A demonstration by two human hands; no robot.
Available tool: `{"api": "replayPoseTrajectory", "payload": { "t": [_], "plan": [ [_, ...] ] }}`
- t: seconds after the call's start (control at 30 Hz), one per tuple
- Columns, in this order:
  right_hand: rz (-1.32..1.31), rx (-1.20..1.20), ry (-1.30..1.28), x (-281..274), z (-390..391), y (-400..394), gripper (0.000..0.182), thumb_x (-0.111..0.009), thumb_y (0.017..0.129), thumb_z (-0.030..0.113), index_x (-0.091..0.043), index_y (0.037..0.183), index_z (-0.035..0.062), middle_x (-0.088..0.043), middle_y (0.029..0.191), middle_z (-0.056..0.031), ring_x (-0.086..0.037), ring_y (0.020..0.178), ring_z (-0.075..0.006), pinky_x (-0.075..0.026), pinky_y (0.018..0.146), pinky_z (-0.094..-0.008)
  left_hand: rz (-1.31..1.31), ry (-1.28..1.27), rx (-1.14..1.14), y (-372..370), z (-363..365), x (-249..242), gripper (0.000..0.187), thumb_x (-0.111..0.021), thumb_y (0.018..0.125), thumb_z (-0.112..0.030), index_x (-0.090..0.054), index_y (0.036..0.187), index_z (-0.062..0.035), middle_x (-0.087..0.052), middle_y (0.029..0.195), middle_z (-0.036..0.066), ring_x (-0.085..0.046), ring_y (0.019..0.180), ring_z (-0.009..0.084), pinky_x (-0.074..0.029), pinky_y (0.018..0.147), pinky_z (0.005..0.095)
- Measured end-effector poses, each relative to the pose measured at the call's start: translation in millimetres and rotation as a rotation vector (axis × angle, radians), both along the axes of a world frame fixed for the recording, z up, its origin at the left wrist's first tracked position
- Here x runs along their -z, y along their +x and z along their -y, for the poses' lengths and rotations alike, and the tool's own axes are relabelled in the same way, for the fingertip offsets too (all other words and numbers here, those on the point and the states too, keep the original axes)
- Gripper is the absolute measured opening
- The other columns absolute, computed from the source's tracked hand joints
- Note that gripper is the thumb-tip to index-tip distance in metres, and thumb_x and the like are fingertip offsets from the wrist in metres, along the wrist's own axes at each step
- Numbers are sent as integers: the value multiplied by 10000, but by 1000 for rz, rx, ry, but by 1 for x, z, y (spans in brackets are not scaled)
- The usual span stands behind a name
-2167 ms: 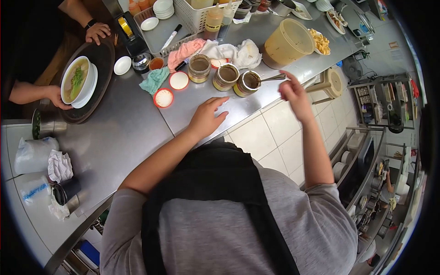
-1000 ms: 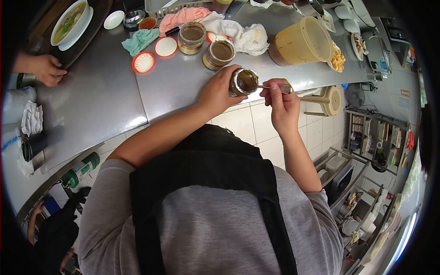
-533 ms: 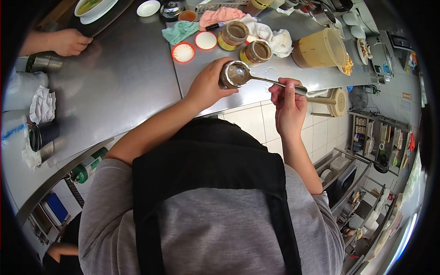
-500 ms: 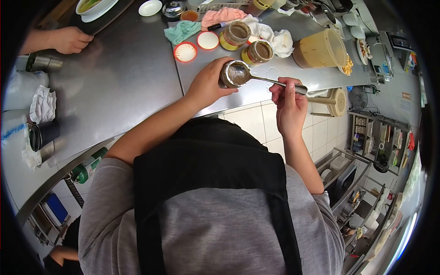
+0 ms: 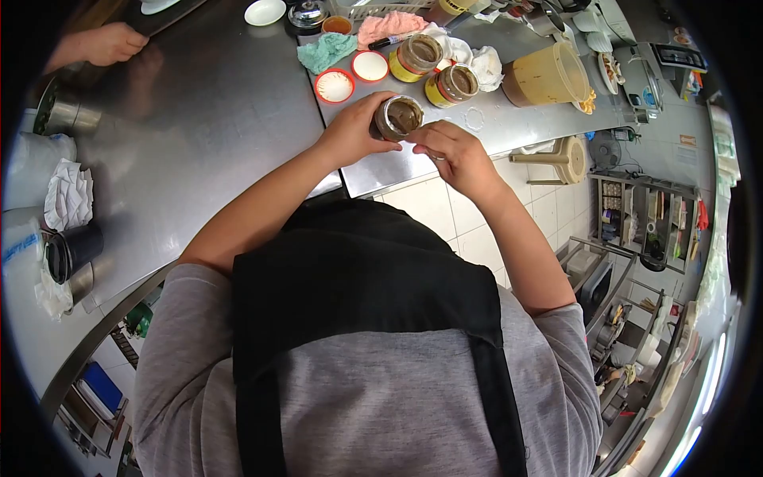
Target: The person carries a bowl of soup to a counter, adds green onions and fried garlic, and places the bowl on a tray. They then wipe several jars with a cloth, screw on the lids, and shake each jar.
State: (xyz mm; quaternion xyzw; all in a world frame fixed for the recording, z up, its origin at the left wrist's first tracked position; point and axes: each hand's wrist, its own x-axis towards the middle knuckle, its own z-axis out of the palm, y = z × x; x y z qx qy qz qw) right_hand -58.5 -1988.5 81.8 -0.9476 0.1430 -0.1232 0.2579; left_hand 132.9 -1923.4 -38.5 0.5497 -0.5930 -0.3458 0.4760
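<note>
My left hand (image 5: 358, 131) is wrapped around a glass jar (image 5: 399, 118) of brown paste, its open mouth tilted toward me. Fingers curled, my right hand (image 5: 459, 157) is at the jar's right rim. A small shiny metal bit of the spoon (image 5: 435, 157) shows under those fingers; the rest of it is hidden by the hand or the jar. Two more open jars with yellow labels, a farther jar (image 5: 416, 57) and a nearer jar (image 5: 453, 85), stand behind. Beside them lie two red-rimmed lids, one lid (image 5: 335, 86) smeared inside and a cleaner lid (image 5: 370, 67).
A large plastic pitcher (image 5: 547, 78) with brown contents stands to the right. A green cloth (image 5: 326, 52), a pink cloth (image 5: 389, 29) and white cloths (image 5: 486, 68) lie at the back. Another person's hand (image 5: 115, 44) rests by a dark tray at far left. A stool (image 5: 568, 160) stands beyond the steel table (image 5: 214, 135).
My right hand has moved left to the jar's rim, and the spoon's bowl and long handle no longer show. The view has shifted slightly.
</note>
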Motion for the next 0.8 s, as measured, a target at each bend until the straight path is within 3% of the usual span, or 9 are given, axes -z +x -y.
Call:
{"api": "replayPoseTrajectory", "payload": {
  "t": [0.17, 0.23, 0.27, 0.3, 0.37, 0.4, 0.47, 0.6, 0.8],
  "plan": [
    [34, 139, -97, 3, -2, 6, 154, -674, 858, 44, -626, 1005, 51, -677, 928, -126, -664, 834, -318, -541, 725, -390, 68, -104, -43, -2, -1, 4, 869, -905, 645, -240, -443, 1362, -73, -564, 1294, 143, -572, 1187, 294, -467, 1007, 391],
    [-16, 360, -22, -4, -11, 9, 90, -646, 918, 92, -612, 985, 41, -684, 879, -133, -663, 757, -338, -546, 687, -367, 64, -97, -53, -5, 0, 4, 869, -909, 637, -259, -446, 1351, -82, -559, 1287, 137, -559, 1189, 302, -456, 1010, 403],
    [24, 391, -3, 2, -11, 8, 107, -617, 961, 136, -607, 973, 31, -698, 847, -121, -681, 700, -274, -543, 654, -324, 94, -101, -73, -6, 0, 4, 868, -909, 634, -278, -448, 1343, -86, -557, 1274, 132, -553, 1187, 308, -449, 1009, 407],
    [22, 389, -3, 5, -13, 9, 107, -617, 961, 136, -607, 973, 31, -698, 847, -121, -681, 700, -274, -543, 654, -324, 125, -104, -93, -6, 0, 3, 867, -909, 630, -297, -451, 1336, -89, -555, 1262, 128, -547, 1186, 314, -443, 1008, 411],
    [65, 596, 345, 9, -18, 12, 149, -601, 980, 148, -589, 989, 1, -709, 860, -118, -693, 717, -187, -544, 654, -294, 157, -98, -106, -7, 0, 2, 870, -908, 629, -317, -451, 1332, -89, -551, 1251, 125, -539, 1189, 319, -439, 1006, 415],
    [62, 596, 345, 16, -20, 12, 149, -601, 980, 148, -589, 989, 1, -709, 860, -118, -693, 717, -187, -544, 654, -294, 191, -93, -117, -7, 0, 2, 873, -906, 627, -337, -450, 1329, -88, -548, 1240, 122, -531, 1192, 324, -435, 1005, 419],
    [372, 636, 638, 28, -24, 14, 182, -573, 1001, 150, -566, 1004, -32, -707, 863, -132, -690, 755, -150, -556, 669, -277, 202, -98, -123, -7, 0, 4, 877, -903, 628, -355, -448, 1328, -86, -543, 1242, 122, -527, 1197, 328, -435, 1005, 422],
    [571, 672, 668, 18, -41, 12, 175, -567, 1002, 129, -560, 1011, -45, -706, 884, -167, -703, 797, -192, -580, 702, -293, 215, -86, -126, -8, -1, 3, 884, -897, 634, -392, -443, 1327, -83, -529, 1257, 126, -516, 1208, 335, -431, 1011, 427],
    [519, 657, 477, 9, -60, 7, 193, -578, 992, 110, -626, 1014, -75, -714, 916, -170, -712, 838, -214, -597, 755, -320, 246, -97, -135, -8, 0, 4, 888, -890, 621, -452, -456, 1291, -62, -526, 1247, 133, -519, 1204, 316, -420, 1028, 411]
  ]
}}
